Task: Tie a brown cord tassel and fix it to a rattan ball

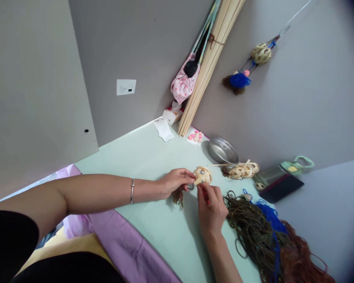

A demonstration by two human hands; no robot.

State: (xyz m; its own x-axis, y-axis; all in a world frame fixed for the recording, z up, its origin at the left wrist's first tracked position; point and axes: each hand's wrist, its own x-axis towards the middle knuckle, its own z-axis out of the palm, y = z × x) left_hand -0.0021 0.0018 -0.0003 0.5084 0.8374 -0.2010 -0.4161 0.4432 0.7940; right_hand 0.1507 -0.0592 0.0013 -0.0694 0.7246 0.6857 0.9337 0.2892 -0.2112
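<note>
My left hand [173, 181] pinches a small woven bamboo ball [203, 174] just above the pale green table [153, 157]. A brown tassel [178, 197] hangs under that hand. My right hand [211, 207] is closed, its fingertips gripping a flat strip end sticking out of the ball's lower side. A silver bangle [132, 190] sits on my left wrist.
A steel bowl [222, 150] and several finished woven balls [243, 169] lie behind the hands. Piles of olive, blue and brown cord [262, 232] spread to the right. Bamboo strips [212, 59] lean in the corner; a woven ornament [261, 54] hangs on the wall. Purple cloth [126, 243] covers the near edge.
</note>
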